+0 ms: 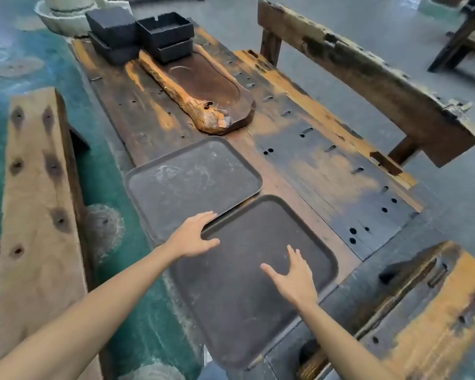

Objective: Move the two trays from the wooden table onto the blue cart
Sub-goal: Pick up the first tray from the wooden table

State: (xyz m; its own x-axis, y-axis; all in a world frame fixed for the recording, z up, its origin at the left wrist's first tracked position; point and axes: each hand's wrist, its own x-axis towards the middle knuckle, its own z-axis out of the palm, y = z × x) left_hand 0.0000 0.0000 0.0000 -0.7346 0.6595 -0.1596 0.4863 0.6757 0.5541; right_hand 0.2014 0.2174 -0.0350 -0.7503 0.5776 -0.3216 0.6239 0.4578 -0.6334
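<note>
Two dark brown rectangular trays lie on the worn wooden table [327, 171]. The far tray [192, 179] lies flat, and the near tray [236, 286] overlaps its near edge and juts over the table's front edge. My left hand [194, 235] hovers with fingers spread at the near tray's far left corner, where the two trays meet. Over the right half of the near tray, my right hand [292, 275] is spread open. Neither hand grips anything. No blue cart is in view.
A carved wooden tea tray [203, 89] lies further back on the table, with black square boxes [148, 31] stacked behind it. Wooden benches stand left [36, 204], right [368, 78] and near right [428, 311]. The floor to the left is green.
</note>
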